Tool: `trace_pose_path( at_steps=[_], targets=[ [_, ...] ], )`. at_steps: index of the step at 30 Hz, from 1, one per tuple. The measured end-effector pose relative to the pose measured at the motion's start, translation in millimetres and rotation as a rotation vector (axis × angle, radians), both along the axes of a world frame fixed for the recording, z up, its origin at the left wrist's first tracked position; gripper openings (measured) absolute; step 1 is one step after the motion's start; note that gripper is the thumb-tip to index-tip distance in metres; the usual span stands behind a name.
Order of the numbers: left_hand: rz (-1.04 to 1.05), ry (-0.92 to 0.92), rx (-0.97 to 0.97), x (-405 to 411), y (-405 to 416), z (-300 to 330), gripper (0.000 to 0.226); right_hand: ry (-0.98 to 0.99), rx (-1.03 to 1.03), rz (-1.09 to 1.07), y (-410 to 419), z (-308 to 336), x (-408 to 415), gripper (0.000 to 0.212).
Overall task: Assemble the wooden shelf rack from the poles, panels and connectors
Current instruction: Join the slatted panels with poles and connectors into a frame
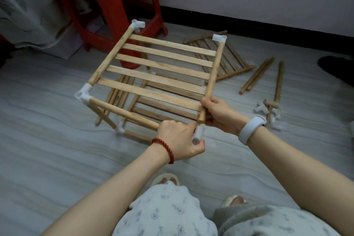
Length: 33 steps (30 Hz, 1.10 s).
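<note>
A slatted wooden panel [161,67] is held tilted above the floor, with white plastic connectors on three of its corners: far left [137,25], far right [219,38] and near left [84,95]. My right hand [218,115] grips the bare near end of the panel's right rail [212,80]. My left hand [180,140] holds a white connector [198,135] fitted on a front pole [124,113], just below that rail end. A lower frame with another connector [120,127] hangs beneath.
A second slatted panel [220,59] lies flat by the wall. Loose poles [256,75] and a pile of white connectors with a small wooden mallet [268,113] lie on the grey floor at right. A red plastic stool [107,11] stands at back left.
</note>
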<state>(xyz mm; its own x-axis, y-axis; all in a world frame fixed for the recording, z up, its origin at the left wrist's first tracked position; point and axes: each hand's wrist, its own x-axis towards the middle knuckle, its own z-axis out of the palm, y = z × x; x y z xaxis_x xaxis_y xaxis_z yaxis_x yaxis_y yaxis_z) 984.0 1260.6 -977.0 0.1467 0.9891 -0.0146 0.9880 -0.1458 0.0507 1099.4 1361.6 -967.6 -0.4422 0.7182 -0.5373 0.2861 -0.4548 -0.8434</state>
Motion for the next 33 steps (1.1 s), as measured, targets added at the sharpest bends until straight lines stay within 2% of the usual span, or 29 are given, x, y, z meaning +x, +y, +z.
trace_pose_path(
  at_steps=[5,9,15,20,28,33],
  targets=[
    [0.05,-0.03,0.011,-0.7,-4.8,-3.1,0.043,-0.031,0.018,0.089,-12.6,0.2,2.0,0.021],
    [0.058,-0.018,0.078,0.1,-7.3,-5.0,0.042,-0.047,0.051,0.072,-19.0,-2.6,1.9,0.019],
    [-0.001,-0.026,0.076,-1.8,-13.5,4.4,0.031,-0.153,0.174,0.183,-21.3,0.3,3.5,0.024],
    [-0.028,-0.049,0.125,-8.4,-12.2,-2.0,0.032,-0.182,0.207,0.199,-23.5,4.9,3.9,0.028],
    [-0.02,-0.103,0.14,-8.2,-11.6,-2.1,0.033,-0.205,0.17,0.223,-26.4,2.5,3.3,0.025],
    [-0.029,-0.154,0.263,-12.2,-9.2,-4.1,0.042,-0.207,0.017,0.152,-16.6,-1.3,6.9,0.015]
  ],
)
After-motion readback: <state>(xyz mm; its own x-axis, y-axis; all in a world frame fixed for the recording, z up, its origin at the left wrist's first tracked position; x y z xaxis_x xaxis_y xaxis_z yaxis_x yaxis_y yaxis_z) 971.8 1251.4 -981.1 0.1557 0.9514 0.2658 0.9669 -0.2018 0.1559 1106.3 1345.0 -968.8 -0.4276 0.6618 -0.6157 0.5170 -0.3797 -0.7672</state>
